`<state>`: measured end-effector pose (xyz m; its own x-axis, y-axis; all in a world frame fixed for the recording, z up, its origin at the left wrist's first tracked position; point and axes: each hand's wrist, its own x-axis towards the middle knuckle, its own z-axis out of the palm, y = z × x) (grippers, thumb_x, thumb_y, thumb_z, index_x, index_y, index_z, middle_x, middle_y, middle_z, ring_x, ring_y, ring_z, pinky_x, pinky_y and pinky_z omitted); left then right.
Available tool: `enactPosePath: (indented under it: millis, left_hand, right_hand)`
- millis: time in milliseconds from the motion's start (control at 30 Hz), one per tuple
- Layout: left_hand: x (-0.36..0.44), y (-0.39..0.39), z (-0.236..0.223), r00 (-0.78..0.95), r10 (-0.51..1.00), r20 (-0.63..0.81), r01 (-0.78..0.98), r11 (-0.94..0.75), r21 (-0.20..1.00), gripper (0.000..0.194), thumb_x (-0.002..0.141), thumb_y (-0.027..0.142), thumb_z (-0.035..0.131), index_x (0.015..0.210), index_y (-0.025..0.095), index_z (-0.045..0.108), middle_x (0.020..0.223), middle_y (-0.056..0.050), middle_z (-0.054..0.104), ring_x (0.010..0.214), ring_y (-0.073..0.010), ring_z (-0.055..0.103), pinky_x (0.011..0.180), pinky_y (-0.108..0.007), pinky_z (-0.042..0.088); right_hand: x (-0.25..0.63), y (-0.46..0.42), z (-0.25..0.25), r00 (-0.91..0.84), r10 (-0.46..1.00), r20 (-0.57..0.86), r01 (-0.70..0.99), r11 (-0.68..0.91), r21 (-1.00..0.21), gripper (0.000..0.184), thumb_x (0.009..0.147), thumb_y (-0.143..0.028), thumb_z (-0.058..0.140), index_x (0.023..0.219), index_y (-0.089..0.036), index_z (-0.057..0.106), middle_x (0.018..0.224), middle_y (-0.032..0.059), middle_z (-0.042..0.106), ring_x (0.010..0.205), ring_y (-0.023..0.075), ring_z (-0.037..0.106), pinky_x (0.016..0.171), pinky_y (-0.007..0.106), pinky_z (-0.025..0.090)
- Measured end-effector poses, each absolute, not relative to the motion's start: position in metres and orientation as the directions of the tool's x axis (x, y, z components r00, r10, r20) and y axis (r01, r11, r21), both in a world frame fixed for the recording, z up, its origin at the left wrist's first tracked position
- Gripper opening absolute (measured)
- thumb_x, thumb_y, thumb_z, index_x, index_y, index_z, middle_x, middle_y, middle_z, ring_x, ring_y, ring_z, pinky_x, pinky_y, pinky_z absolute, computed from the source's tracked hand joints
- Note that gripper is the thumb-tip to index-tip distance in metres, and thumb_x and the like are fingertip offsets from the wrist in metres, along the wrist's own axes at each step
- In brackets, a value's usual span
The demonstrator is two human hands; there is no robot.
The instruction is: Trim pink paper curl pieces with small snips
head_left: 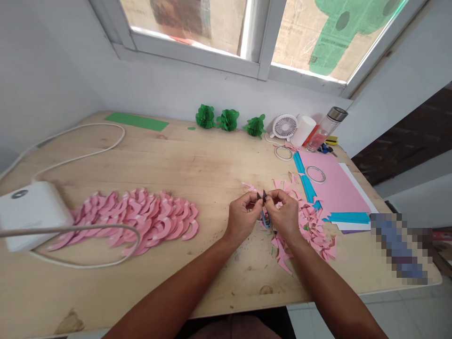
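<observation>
My left hand and my right hand meet over the table, thumbs and fingertips pinched together. Between them is what looks like a small pair of scissors, with two dark pointed tips spread slightly apart and a blue handle part below. Each hand grips it near one of the tips; most of the tool is hidden by my fingers. Pink paper scraps lie around and beneath my right hand. To the left, overlapping curved pink paper pieces with pale spots form a long pile.
A white box-like device with a looping cable stands left. Along the back are a green paper strip, green paper ornaments, a small fan and a bottle. Tape rolls and pink sheets lie right.
</observation>
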<state>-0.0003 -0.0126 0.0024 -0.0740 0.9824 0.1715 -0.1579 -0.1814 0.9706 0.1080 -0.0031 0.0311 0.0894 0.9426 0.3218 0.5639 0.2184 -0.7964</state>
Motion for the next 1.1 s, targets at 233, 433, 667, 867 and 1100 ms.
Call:
enactPosePath:
  millis: [233,433,667,867,1100]
  left_hand:
    - [0.0009,-0.0122,-0.0011,-0.093,0.986,0.139,-0.212,-0.156,0.965,0.011,0.073,0.023,0.057,0.074,0.014,0.062,0.067,0.001,0.059,0.055,-0.0095,0.055,0.05,-0.019,0.046]
    - [0.0019,-0.0106,-0.0014,-0.107,0.986,0.126,-0.239,-0.149,0.96,0.012,0.072,0.023,0.057,0.076,0.014,0.064,0.065,0.001,0.06,0.054,-0.0091,0.055,0.052,-0.019,0.046]
    - [0.0018,-0.013,0.0033,-0.118,0.985,0.123,-0.228,-0.147,0.963,0.011,0.072,0.023,0.057,0.072,0.014,0.063,0.066,0.0,0.061,0.054,-0.009,0.055,0.053,-0.018,0.046]
    - [0.0011,-0.0129,0.0016,-0.132,0.979,0.153,-0.191,-0.176,0.966,0.01,0.072,0.021,0.056,0.072,0.014,0.063,0.069,-0.001,0.062,0.061,-0.0105,0.057,0.058,-0.019,0.047]
    - [0.0016,-0.0126,-0.0003,-0.143,0.973,0.18,-0.148,-0.201,0.968,0.011,0.073,0.02,0.054,0.076,0.014,0.063,0.071,-0.001,0.063,0.066,-0.0115,0.059,0.063,-0.02,0.046]
  right_hand:
    - [0.1084,-0.0037,0.0252,0.03,0.867,0.498,0.695,0.34,-0.634,0.01,0.072,-0.018,0.053,0.065,-0.017,0.06,0.059,0.0001,0.062,0.055,0.0128,0.055,0.057,0.024,0.043]
    - [0.1128,-0.0021,0.0211,-0.122,0.758,0.641,0.818,0.443,-0.367,0.011,0.075,-0.015,0.053,0.067,-0.017,0.06,0.059,0.0017,0.061,0.058,0.0141,0.055,0.06,0.026,0.04]
    - [0.1132,-0.0028,0.0222,-0.211,0.666,0.715,0.862,0.471,-0.184,0.011,0.075,-0.012,0.053,0.066,-0.017,0.057,0.059,0.0023,0.059,0.06,0.0151,0.053,0.061,0.027,0.038]
    - [0.1134,-0.0038,0.0232,-0.27,0.636,0.723,0.88,0.468,-0.084,0.014,0.078,-0.013,0.052,0.065,-0.018,0.056,0.058,0.0022,0.058,0.061,0.0156,0.052,0.062,0.028,0.035]
    - [0.1148,-0.0041,0.0228,-0.306,0.629,0.715,0.889,0.458,-0.023,0.017,0.08,-0.015,0.051,0.064,-0.018,0.055,0.058,0.0021,0.057,0.061,0.0154,0.05,0.062,0.028,0.033]
